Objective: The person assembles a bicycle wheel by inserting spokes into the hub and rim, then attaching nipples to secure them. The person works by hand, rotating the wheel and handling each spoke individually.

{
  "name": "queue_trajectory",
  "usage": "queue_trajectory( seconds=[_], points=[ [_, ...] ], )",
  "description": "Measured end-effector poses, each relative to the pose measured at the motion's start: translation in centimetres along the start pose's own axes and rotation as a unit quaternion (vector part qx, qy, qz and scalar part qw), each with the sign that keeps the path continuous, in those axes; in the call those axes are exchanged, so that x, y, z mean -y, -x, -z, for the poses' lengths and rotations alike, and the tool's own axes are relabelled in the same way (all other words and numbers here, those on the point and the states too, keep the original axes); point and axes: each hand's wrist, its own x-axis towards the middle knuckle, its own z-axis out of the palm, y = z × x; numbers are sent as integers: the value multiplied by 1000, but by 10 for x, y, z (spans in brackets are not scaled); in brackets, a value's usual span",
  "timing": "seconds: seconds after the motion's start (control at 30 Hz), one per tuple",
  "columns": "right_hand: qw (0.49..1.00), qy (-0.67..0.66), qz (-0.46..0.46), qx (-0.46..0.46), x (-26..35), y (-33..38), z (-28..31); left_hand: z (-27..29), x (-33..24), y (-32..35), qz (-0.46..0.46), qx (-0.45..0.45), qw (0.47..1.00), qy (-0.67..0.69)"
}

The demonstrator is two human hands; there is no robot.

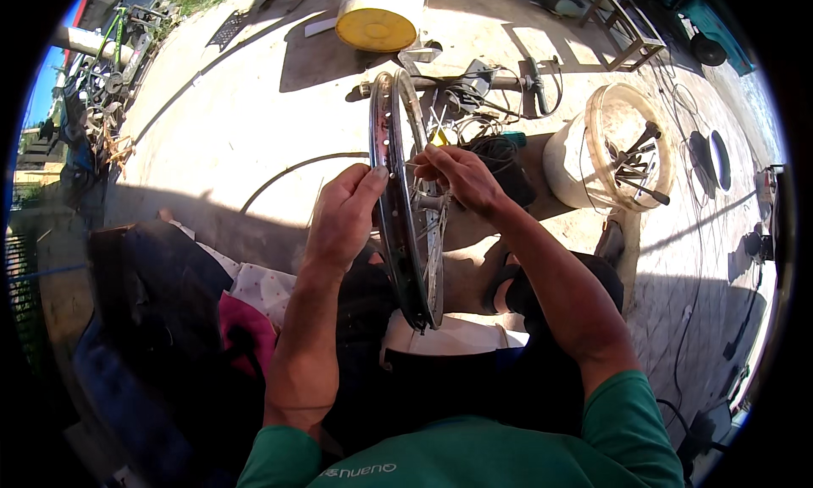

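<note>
A bicycle wheel rim (388, 192) stands upright between my knees, seen nearly edge-on, with a row of spoke holes along its outer face. Thin spokes run on its right side to a silver hub (432, 202). My left hand (341, 217) grips the rim's left side, the thumb pressed on its outer face. At the upper right of the wheel, my right hand (460, 176) is closed in a pinch beside the spokes. Whatever its fingertips hold is too small to make out.
A white bucket (566, 162) of metal tools or parts stands at right. Handlebars (535, 86) and tangled cables lie beyond the wheel. Further back are a white drum with a yellow end (375, 31) and a wooden stool (631, 33). Bicycle parts (106, 90) are heaped at far left.
</note>
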Motion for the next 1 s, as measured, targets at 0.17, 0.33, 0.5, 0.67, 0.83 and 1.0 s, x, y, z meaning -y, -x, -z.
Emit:
queue_trajectory(
  seconds=[0.17, 0.33, 0.5, 0.67, 0.83, 1.0],
  points=[
    [1000, 21, -18, 5, 4, 1, 3, -2, -5, 2, 10, -4, 1000, 16],
    [1000, 9, -24, 2, 1, 0, 2, -3, -5, 3, 9, -1, 1000, 19],
    [1000, 17, -22, -3, 1, 2, 2, -2, -5, 2, 3, -2, 1000, 4],
    [999, 28, -30, 6, 2, 2, 3, 7, -6, 2, -7, -25, 998, -61],
    [1000, -4, -4, 17, -14, -8, -4, 21, -11, -1, 7, -43, 998, -43],
    [999, 28, 8, 27, -6, -18, -17, 42, -3, -9, -3, -73, 993, -92]
  ],
)
